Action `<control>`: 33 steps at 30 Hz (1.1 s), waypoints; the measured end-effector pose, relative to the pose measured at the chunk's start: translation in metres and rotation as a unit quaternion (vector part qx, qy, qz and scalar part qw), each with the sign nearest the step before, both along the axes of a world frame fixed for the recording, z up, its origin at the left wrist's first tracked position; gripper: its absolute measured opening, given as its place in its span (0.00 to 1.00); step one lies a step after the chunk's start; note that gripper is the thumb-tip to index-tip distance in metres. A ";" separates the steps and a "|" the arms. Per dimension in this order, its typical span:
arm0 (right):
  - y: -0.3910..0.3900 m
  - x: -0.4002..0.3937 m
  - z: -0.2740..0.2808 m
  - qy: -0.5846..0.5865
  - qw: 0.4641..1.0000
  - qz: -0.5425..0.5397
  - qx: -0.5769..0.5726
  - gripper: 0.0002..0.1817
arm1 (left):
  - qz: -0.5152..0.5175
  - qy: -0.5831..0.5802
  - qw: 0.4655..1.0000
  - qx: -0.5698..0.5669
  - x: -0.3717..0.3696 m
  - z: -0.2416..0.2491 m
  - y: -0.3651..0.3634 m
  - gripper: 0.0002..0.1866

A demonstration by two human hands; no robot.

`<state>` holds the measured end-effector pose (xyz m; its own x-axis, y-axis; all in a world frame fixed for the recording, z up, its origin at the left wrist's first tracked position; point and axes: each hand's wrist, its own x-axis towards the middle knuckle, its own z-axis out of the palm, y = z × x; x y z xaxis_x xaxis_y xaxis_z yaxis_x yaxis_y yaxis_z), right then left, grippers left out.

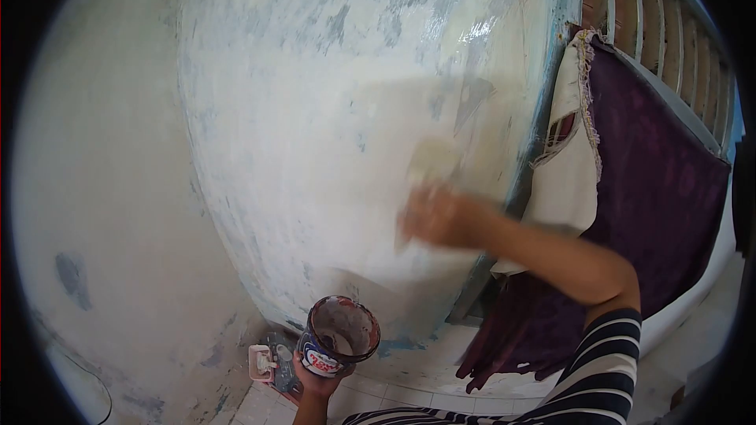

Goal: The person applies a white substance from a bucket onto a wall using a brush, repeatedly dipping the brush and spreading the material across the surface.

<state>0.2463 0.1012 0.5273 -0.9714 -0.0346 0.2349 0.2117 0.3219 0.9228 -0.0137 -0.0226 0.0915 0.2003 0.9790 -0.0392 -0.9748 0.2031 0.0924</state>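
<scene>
My right hand point(437, 216), blurred by motion, is closed around a paintbrush point(431, 159) with pale, wide bristles. The brush is up against or just in front of the wall point(299, 126), which is coated in uneven white over grey-blue patches; whether the bristles touch it cannot be made out. Low in the view, my left hand point(317, 378) grips a paint bucket point(321, 350) from its lower side. This small dark bucket has a red and white label, a paint-smeared rim and whitish paint inside.
At right, a dark purple cloth point(646, 149) and a frayed cream cloth point(563, 189) hang beside a barred window point(669, 31). On the tiled floor point(409, 396) near the wall corner stands a small pinkish container point(261, 364). A thin cable point(94, 374) lies at lower left.
</scene>
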 end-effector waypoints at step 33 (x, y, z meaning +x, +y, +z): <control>-0.009 0.042 0.291 0.515 0.829 0.216 0.006 0.08 | 0.037 0.054 0.998 -0.019 0.000 -0.005 0.003 0.53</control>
